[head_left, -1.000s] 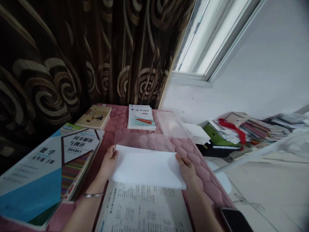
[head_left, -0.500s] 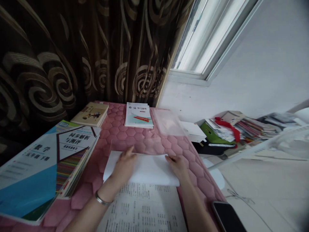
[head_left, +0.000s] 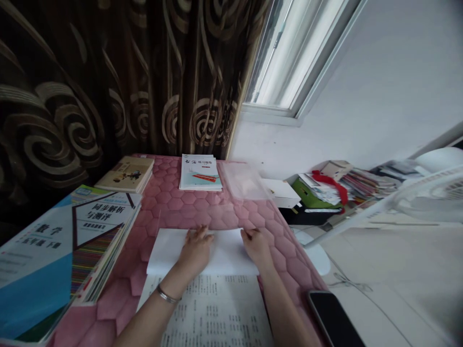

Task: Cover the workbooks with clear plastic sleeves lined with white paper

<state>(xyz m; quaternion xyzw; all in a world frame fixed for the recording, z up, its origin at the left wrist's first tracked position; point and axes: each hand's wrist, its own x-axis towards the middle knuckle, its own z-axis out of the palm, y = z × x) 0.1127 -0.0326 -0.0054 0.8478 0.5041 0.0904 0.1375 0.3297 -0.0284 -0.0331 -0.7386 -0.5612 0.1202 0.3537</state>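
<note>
A blank white sheet (head_left: pixel 164 250) lies across the top of a printed page (head_left: pixel 217 308) with upside-down text. My left hand (head_left: pixel 195 250) rests on the sheet with its fingers lying apart on the surface; a silver bracelet (head_left: pixel 167 294) circles that wrist. At the sheet's upper right corner my right hand (head_left: pixel 256 248) is closed, thumb and fingers pinching the edge. Just beyond the sheet lies a clear plastic film (head_left: pixel 197 218), hard to make out against the pink cover.
Left stands a stack of workbooks (head_left: pixel 39 260), with tan books (head_left: pixel 126 173) behind. White booklets (head_left: pixel 200 173) and a translucent plastic folder (head_left: pixel 246 180) lie at the back. A phone (head_left: pixel 334 318) sits at the pink padded table's (head_left: pixel 112 301) right edge. Beyond are a white fan (head_left: pixel 427 193) and piled papers.
My left hand has slid rightward across the white sheet and settled. My right hand stays at the corner. The whole view has shifted slightly to the right.
</note>
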